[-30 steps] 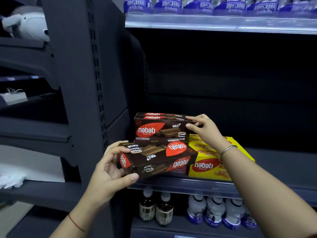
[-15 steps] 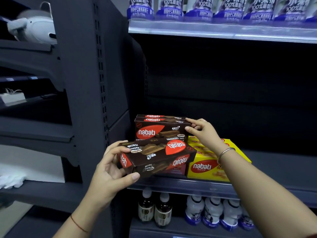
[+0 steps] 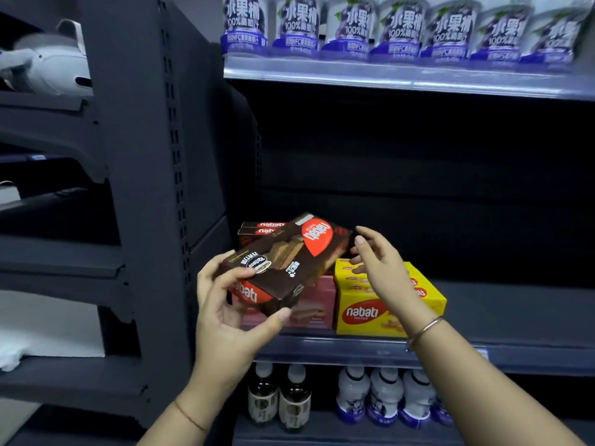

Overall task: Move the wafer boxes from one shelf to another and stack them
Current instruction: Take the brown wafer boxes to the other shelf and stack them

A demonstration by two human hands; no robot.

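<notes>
My left hand (image 3: 230, 312) grips the near end of a brown chocolate wafer box (image 3: 286, 255), held tilted above the middle shelf (image 3: 380, 349). Behind it stand two stacked brown wafer boxes (image 3: 257, 229), mostly hidden. A pink wafer box (image 3: 314, 300) lies on the shelf under the lifted box. To its right lies a yellow wafer box (image 3: 363, 312). My right hand (image 3: 378, 260) hovers with fingers apart just right of the lifted box's far end, above the yellow box, holding nothing.
A row of purple-and-white juice cartons (image 3: 402, 27) fills the upper shelf. Dark bottles (image 3: 278, 397) and white bottles (image 3: 386, 397) stand on the shelf below. A dark upright post (image 3: 174, 188) borders the bay at left; a white device (image 3: 51, 69) sits on the neighbouring rack.
My left hand has lifted the brown box off the pink one and tilted its far end up. My right hand let go of the rear brown boxes and opened.
</notes>
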